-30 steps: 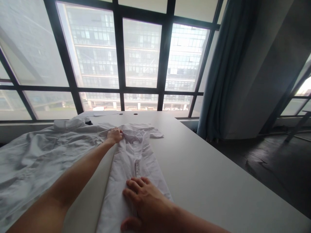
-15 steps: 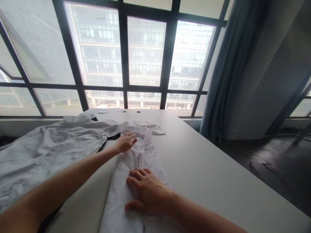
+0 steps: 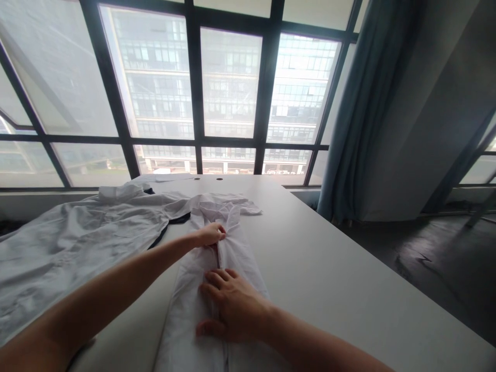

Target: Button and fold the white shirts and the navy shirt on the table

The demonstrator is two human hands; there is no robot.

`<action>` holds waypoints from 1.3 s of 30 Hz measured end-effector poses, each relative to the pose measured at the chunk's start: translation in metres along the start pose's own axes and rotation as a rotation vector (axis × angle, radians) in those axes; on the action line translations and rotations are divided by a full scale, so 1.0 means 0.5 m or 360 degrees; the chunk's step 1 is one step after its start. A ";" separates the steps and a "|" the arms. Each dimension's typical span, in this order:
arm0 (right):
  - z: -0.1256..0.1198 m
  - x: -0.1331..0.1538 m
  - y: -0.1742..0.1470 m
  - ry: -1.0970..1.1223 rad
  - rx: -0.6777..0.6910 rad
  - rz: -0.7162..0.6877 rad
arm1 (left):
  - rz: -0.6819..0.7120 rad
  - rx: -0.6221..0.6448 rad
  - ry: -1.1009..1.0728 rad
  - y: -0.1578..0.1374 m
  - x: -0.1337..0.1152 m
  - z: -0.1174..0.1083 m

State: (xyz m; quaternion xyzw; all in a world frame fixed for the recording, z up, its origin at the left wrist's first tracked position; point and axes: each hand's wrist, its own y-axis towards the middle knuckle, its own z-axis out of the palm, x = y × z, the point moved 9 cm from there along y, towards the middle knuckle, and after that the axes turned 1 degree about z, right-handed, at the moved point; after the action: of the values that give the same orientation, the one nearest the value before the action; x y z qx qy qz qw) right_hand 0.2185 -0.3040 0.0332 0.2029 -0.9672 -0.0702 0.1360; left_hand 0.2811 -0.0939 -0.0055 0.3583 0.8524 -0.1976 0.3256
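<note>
A white shirt (image 3: 186,305), folded into a long narrow strip, lies on the white table with its collar (image 3: 232,214) at the far end. Just below the collar, my left hand (image 3: 212,234) is closed in a pinch on the shirt's front edge, which lifts a little there and leaves a dark gap beneath. My right hand (image 3: 236,305) lies flat on the nearer part of the shirt, fingers spread and touching the cloth. The shirt's lower end runs out of view at the bottom.
To the left, a crumpled pale garment (image 3: 77,243) covers much of the table (image 3: 318,279), with dark cloth (image 3: 180,218) showing under its edge. Behind the table stand framed windows (image 3: 232,82). A blue-grey curtain (image 3: 356,134) hangs at the right, beside the table's far corner.
My left hand has come slightly nearer and to the right, its fingers going from spread to pinching the shirt's front edge. My right hand stays on the shirt.
</note>
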 end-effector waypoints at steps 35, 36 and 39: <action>0.018 -0.012 0.002 -0.0033 -0.0100 0.0003 | 0.0303 -0.0548 0.0562 0.221 -0.132 -0.051; 0.015 -0.011 0.001 -0.0023 -0.0090 0.0009 | 0.0402 -0.0470 0.0626 0.196 -0.143 -0.031; 0.014 -0.008 -0.002 -0.0024 -0.0038 0.0026 | 0.0708 -0.0144 0.0859 0.104 -0.151 0.054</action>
State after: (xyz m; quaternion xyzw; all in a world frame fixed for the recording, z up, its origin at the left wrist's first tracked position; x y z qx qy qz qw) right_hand 0.2204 -0.3024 0.0254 0.1928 -0.9689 -0.0822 0.1316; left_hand 0.3710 -0.1110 0.0226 0.5598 0.8166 0.0180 0.1393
